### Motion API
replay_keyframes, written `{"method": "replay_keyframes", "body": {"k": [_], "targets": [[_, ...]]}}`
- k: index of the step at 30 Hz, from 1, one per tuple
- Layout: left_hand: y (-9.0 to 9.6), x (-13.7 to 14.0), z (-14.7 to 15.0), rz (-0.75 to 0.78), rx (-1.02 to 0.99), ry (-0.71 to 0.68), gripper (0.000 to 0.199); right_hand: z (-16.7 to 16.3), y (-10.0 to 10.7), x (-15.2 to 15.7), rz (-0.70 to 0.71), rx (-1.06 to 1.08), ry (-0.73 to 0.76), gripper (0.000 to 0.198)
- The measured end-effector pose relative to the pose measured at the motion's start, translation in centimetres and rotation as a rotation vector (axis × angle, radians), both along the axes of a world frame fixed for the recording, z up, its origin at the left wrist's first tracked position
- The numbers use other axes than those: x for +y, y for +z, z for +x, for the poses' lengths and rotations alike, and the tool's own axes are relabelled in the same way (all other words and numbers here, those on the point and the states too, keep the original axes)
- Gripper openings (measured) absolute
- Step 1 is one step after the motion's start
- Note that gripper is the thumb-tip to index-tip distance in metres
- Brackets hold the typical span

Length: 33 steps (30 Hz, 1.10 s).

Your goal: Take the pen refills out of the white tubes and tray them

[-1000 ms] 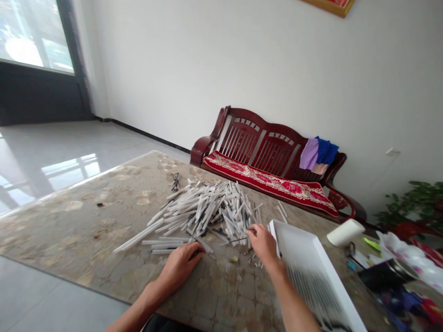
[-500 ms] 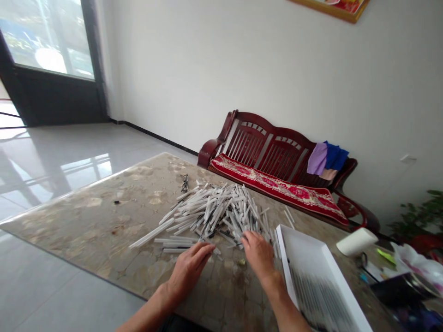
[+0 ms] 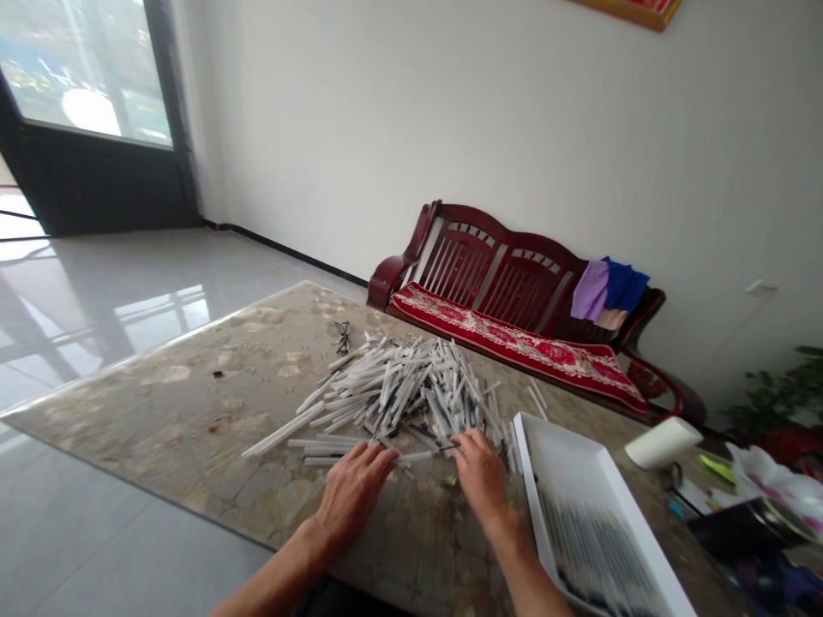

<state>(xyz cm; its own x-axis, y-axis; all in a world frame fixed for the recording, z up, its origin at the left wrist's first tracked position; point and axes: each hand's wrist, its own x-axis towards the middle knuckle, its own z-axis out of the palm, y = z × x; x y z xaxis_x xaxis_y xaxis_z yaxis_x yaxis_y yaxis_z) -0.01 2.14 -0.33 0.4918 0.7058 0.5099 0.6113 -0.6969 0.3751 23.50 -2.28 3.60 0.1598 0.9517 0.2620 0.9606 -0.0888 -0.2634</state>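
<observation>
A heap of thin white and translucent plastic tubes [image 3: 399, 386], some with dark ends, lies on the table in front of me. My left hand [image 3: 360, 480] is at the heap's near edge, palm down, fingers bent and pressed together; what they hold, if anything, is hidden. My right hand [image 3: 479, 471] pinches the end of a slender dark-tipped stick [image 3: 448, 446] at the heap's near right. A pale tube [image 3: 417, 456] lies between the two hands. To the right of my right hand, a white open box [image 3: 566, 450] contains a row of similar slender sticks [image 3: 597, 540].
Dark-framed glasses [image 3: 344, 337] lie behind the heap on the patterned table [image 3: 257, 377]. Right of the box are a white roll [image 3: 663, 442], a black cylindrical container [image 3: 739, 531] and a plastic bag [image 3: 768, 480]. A wooden bench [image 3: 463, 257] stands beyond the table.
My left hand has moved slightly up toward the heap, its fingers closer to the tubes. My right hand has shifted only a little. A pale tube now shows between the hands.
</observation>
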Motion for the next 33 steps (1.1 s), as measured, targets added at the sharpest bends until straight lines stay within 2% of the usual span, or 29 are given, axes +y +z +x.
{"method": "replay_keyframes", "body": {"k": [4, 9, 12, 15, 18, 20, 26, 33], "targets": [[-0.2, 0.2, 0.0, 0.021, 0.011, 0.009, 0.015, 0.8, -0.3, 0.9, -0.064, -0.228, 0.017, 0.028], [-0.4, 0.3, -0.1, 0.063, -0.023, 0.031, 0.014, 0.8, 0.8, 0.2, -0.005, -0.299, 0.053, 0.023], [-0.4, 0.4, -0.1, 0.073, -0.062, 0.038, 0.017, 0.7, 1.6, -0.5, 0.113, -0.081, 0.055, 0.019], [-0.3, 0.4, -0.1, 0.072, -0.089, 0.045, 0.02, 0.0, 1.9, -0.8, 0.244, 0.418, -0.042, 0.011], [-0.3, 0.4, -0.1, 0.075, -0.1, 0.043, 0.023, -1.6, 2.1, -0.8, 0.287, 0.912, -0.101, 0.028], [-0.3, 0.4, -0.2, 0.08, -0.103, 0.035, 0.026, -2.9, 2.4, -0.7, 0.322, 1.073, -0.086, 0.034], [-0.2, 0.3, -0.3, 0.086, -0.125, 0.03, 0.03, -5.0, 2.9, -0.4, 0.481, 1.164, -0.103, 0.037], [-0.4, 0.4, -0.1, 0.099, -0.153, -0.005, 0.029, -6.2, 1.7, -0.5, 0.362, 1.161, -0.065, 0.035]]}}
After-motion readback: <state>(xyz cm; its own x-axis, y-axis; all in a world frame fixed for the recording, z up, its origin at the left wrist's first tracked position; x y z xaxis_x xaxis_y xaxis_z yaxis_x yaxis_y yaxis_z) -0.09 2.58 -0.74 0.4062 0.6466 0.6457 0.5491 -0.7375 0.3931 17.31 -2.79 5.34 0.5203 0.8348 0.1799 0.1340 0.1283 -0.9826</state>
